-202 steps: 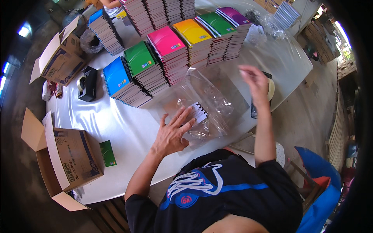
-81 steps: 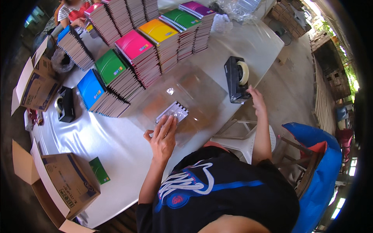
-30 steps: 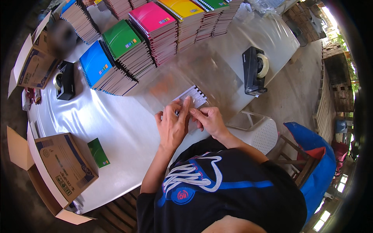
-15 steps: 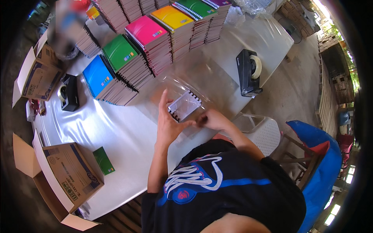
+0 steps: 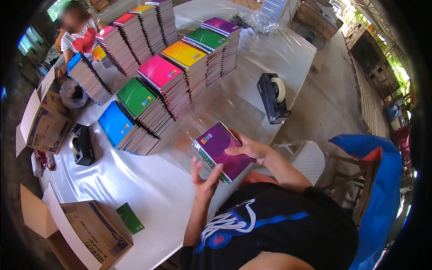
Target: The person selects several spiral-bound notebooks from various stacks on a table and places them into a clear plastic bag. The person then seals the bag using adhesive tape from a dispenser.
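A small bundle of purple spiral notebooks (image 5: 220, 145) is tilted in front of me, cover up. My right hand (image 5: 253, 150) grips it from its right side, thumb lying across the cover and the other fingers mostly hidden behind the far edge. Close to the bundle's lower-left, spiral-bound edge is my left hand (image 5: 205, 179), its fingers spread; whether a fingertip touches the binding I cannot tell. Under and beyond the bundle, a clear plastic sheet (image 5: 238, 109) lies on the table.
Tall stacks of notebooks (image 5: 163, 72) stand ahead. Black tape dispensers sit to the right (image 5: 273, 100) and left (image 5: 83, 145). Open cartons (image 5: 96, 231) line the left side, near a green card (image 5: 130, 218). Across the table is another person (image 5: 83, 40). A white chair (image 5: 306, 157) stands at right.
The bundle has turned from showing its pale page edges to showing its purple cover. My right hand has moved onto it, and my left hand has come off its side. The view has shifted.
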Tool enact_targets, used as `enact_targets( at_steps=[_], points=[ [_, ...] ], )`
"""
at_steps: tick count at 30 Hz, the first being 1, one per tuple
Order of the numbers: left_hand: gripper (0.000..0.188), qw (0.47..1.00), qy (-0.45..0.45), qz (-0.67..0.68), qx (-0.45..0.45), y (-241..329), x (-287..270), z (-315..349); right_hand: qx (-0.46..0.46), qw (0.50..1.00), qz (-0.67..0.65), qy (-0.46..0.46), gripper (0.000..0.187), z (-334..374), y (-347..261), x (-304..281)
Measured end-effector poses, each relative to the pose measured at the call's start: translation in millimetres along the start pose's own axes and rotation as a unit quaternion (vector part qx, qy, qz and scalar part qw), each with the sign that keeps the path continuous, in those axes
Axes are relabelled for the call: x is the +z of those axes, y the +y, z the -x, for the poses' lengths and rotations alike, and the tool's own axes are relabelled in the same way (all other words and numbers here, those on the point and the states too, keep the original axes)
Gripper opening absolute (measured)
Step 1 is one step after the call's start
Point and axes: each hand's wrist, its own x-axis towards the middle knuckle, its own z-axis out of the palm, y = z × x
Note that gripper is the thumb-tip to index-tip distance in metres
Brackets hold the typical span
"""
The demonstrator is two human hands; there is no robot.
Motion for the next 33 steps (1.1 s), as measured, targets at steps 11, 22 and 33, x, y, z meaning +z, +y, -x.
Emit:
enact_targets(
  at_steps=[11,22,33],
  points=[
    [0.077,0.882,-0.310,-0.237,-0.266,-28,22,35,-0.278,0.918,-0.038,0.280,0.060,52,-95,-167],
    [0.036,0.773,-0.235,-0.113,-0.579,-13,101,-73,-0.179,0.921,-0.027,0.344,0.056,-16,-122,-443],
    [0.056,0.853,-0.185,-0.328,-0.360,-16,135,-28,-0.224,0.720,0.401,0.520,0.049,-49,-97,-507]
  ],
)
